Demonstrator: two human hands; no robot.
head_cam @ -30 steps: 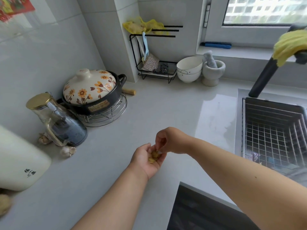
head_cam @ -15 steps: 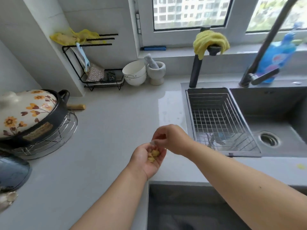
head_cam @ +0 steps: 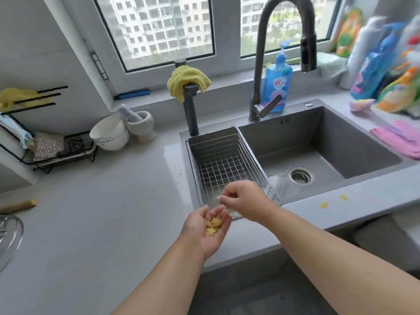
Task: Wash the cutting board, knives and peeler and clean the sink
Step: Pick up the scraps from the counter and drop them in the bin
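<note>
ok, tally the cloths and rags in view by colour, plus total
Yellow: 2, the yellow cloth on the post by the sink and the yellow cloth on the rack at far left.
Pink: 1, the pink cloth on the counter right of the sink.
Pale green: 1, the green cloth on the windowsill, blurred.
Total: 4

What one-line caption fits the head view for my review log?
Left hand cups yellow scraps at the sink edge while the right hand hovers above, fingertips pinched.

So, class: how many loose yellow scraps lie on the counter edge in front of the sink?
2. One yellow scrap lies left, the other scrap just right of it, both on the counter edge before the sink.
</note>
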